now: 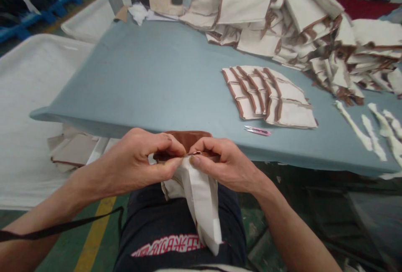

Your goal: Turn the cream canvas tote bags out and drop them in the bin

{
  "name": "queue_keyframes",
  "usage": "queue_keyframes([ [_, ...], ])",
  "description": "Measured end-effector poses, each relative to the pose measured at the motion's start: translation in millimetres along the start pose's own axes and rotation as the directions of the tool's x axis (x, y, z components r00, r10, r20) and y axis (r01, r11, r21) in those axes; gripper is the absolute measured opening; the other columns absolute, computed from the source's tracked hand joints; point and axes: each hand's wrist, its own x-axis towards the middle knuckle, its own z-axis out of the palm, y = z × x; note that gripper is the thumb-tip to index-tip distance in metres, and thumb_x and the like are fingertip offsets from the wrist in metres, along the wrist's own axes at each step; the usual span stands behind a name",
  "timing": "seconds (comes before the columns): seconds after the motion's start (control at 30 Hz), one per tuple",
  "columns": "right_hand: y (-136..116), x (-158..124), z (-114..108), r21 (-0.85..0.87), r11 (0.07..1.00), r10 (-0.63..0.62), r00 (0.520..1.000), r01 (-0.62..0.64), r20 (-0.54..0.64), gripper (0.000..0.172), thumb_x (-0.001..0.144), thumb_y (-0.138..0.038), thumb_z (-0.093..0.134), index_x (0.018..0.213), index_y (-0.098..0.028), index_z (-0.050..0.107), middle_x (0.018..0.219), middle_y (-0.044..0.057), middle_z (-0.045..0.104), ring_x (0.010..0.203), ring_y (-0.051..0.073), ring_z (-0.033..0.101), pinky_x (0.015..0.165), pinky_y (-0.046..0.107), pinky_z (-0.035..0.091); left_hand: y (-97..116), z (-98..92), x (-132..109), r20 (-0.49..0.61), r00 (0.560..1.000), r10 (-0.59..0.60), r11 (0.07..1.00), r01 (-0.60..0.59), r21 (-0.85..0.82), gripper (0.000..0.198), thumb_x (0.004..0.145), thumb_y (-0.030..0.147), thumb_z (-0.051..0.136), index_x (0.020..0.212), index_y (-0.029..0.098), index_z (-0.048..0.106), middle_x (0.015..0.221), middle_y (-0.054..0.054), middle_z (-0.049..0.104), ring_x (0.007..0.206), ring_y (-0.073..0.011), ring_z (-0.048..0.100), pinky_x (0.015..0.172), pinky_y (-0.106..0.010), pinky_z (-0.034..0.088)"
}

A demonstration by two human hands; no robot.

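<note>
Between my two hands is a white fabric piece [201,196] with brown edging, hanging down over my lap from its brown rim. My left hand [147,159] pinches the brown edge between thumb and fingers. Right beside it, my right hand [220,161] pinches the same edge, the thumb pressed on it. The fingertips of both hands nearly meet. Behind the hands, a brown flap [194,138] of material rests against the table edge. On the table to the right lie thread snips [257,130] with pink handles, apart from my hands.
The blue-grey table [141,75] holds a fanned stack of white, brown-edged pieces [270,96]. A large heap of similar pieces [251,12] covers the back right. White strips [354,125] lie at the right. White bins [34,96] stand to the left, beside the table.
</note>
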Motion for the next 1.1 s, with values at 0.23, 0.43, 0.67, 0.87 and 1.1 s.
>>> queue_keyframes([
  [0.23,-11,0,6,-0.195,0.976,-0.1,0.995,0.095,-0.015,0.013,0.093,-0.019,0.057,0.082,-0.016,0.064,0.063,-0.007,0.047,0.056,0.009,0.039,0.054,0.023,0.029,7,-15.8,13,0.153,0.979,0.136,0.987,-0.148,0.067,0.02,0.098,0.019,0.061,0.089,0.019,0.079,0.072,0.003,0.077,0.056,-0.0068,0.064,0.056,-0.017,0.041],
  [0.43,-14,-3,9,-0.431,0.881,-0.225,0.974,0.197,-0.014,0.014,0.093,-0.015,0.055,0.08,-0.019,0.059,0.07,-0.003,0.057,0.064,0.012,0.046,0.063,0.027,0.033,13,-19.2,20,0.239,0.965,0.113,0.952,-0.174,0.252,0.023,0.093,0.016,0.057,0.076,0.02,0.071,0.058,0.002,0.067,0.046,-0.0108,0.054,0.049,-0.026,0.032],
  [0.67,-1,4,9,-0.452,0.878,-0.189,0.982,0.155,-0.03,0.021,0.095,-0.019,0.053,0.074,-0.021,0.05,0.068,-0.005,0.048,0.062,0.012,0.043,0.063,0.028,0.029,4,-1.5,20,0.213,0.964,0.16,0.83,-0.249,0.499,0.024,0.085,0.008,0.054,0.067,0.023,0.054,0.057,-0.001,0.062,0.046,-0.0163,0.046,0.049,-0.034,0.025],
  [0.87,-1,-3,9,-0.32,0.945,-0.081,0.996,0.067,-0.031,0.013,0.091,-0.016,0.056,0.079,-0.019,0.06,0.062,-0.008,0.048,0.056,0.009,0.039,0.06,0.025,0.03,-30,-26.1,21,0.029,0.997,0.077,0.788,-0.079,0.61,0.022,0.091,0.012,0.05,0.08,0.017,0.069,0.065,-0.002,0.071,0.054,-0.015,0.059,0.055,-0.027,0.034],
  [1.1,4,-5,4,-0.239,0.971,-0.007,0.996,-0.016,-0.094,0.014,0.092,-0.02,0.058,0.079,-0.018,0.063,0.063,-0.007,0.048,0.056,0.009,0.039,0.056,0.023,0.029,-17,-17.9,8,0.12,0.988,0.095,0.982,-0.113,0.153,0.02,0.098,0.027,0.062,0.111,0.018,0.075,0.097,-0.003,0.084,0.081,-0.0163,0.078,0.074,-0.022,0.053],
])
